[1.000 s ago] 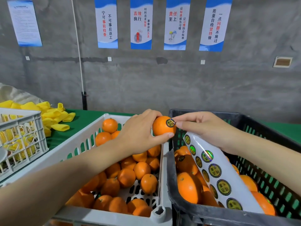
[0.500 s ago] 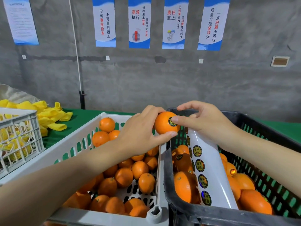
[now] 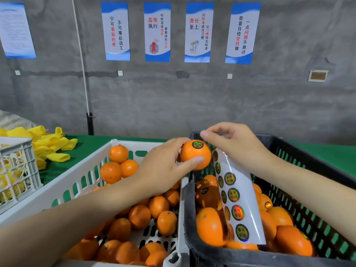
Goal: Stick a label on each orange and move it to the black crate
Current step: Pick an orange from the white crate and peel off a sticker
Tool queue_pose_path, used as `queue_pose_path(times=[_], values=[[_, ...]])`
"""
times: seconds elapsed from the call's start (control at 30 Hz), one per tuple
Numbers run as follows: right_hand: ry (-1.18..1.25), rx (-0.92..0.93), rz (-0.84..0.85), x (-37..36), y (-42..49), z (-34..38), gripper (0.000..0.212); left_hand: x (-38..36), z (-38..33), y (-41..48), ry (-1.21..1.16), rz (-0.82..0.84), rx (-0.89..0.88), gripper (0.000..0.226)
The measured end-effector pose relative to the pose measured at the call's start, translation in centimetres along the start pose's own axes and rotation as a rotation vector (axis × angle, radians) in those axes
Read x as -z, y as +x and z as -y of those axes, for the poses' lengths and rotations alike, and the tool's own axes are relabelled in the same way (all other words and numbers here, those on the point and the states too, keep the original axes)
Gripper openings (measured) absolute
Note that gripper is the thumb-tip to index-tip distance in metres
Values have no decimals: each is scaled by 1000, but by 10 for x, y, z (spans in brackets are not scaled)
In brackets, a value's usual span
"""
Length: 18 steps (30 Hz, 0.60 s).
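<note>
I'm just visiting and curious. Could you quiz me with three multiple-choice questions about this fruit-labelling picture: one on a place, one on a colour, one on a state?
1. Where does the label sheet held by the right hand hang?
A) over the white crate
B) into the black crate
C) flat on the table

2. What colour are the foam sleeves at far left?
A) yellow
B) red
C) blue

3. The orange in the left hand is:
A) peeled
B) bare
C) labelled

Answers:
1 B, its lower end rests inside that crate.
2 A, they are bright yellow.
3 C, a round label sits on top.
</note>
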State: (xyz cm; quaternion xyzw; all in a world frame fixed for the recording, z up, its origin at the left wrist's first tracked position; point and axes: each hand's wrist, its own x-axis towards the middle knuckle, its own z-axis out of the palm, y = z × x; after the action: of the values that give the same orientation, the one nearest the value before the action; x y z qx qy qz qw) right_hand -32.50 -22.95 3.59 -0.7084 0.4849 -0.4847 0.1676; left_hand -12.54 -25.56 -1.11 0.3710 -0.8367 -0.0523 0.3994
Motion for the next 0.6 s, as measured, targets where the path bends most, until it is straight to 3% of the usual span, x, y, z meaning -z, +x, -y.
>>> queue_pose_path(times=[0.13,0.23,0.33,0.4,0.6], values=[[-26,43,-231,14,9,-3,13,-6,-6,-2,-272,146,91,56],[-11,92,-198,19,9,-4,9,-8,-13,-5,-74,310,20,72],[3,134,-85,20,7,-3,13,-3,-17,-2,114,207,-131,72],[25,143,-41,20,6,1,12,0,-16,-2,129,141,-127,72],[186,110,97,20,2,14,25,1,-14,0,-164,111,73,81]])
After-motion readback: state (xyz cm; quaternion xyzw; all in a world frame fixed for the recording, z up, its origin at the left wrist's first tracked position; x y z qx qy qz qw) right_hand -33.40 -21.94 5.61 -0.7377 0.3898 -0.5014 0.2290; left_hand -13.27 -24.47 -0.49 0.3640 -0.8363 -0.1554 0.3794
